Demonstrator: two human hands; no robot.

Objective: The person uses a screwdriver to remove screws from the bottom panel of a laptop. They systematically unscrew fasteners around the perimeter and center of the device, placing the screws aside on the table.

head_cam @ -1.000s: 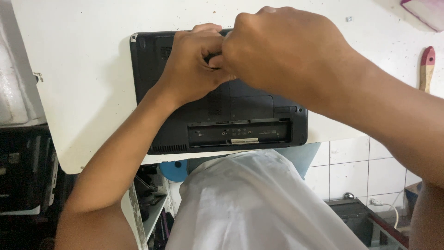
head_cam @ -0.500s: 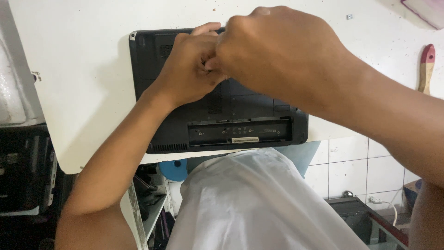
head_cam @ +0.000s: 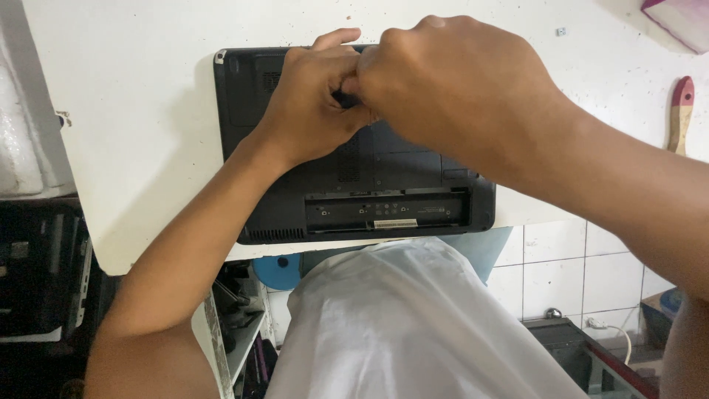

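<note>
A black laptop (head_cam: 369, 199) lies upside down on the white table (head_cam: 133, 133), its long battery bay (head_cam: 388, 210) open along the near edge. My left hand (head_cam: 310, 111) and my right hand (head_cam: 458, 89) meet over the laptop's far half, knuckles touching. Both are curled tight around a small dark object (head_cam: 346, 97) pinched between them. Most of that object is hidden by the fingers, so its kind is unclear. My right forearm crosses the laptop's right side.
A red-handled brush (head_cam: 683, 111) lies at the table's right edge, with a pink and white box (head_cam: 679, 18) at the far right corner. A tiny screw (head_cam: 560, 32) rests nearby. My white shirt (head_cam: 406, 318) fills the foreground. Dark shelves (head_cam: 37, 273) stand at the lower left.
Both hands stay pressed together over the laptop with only slight shifts. The view has drifted a little; the laptop has not moved on the table.
</note>
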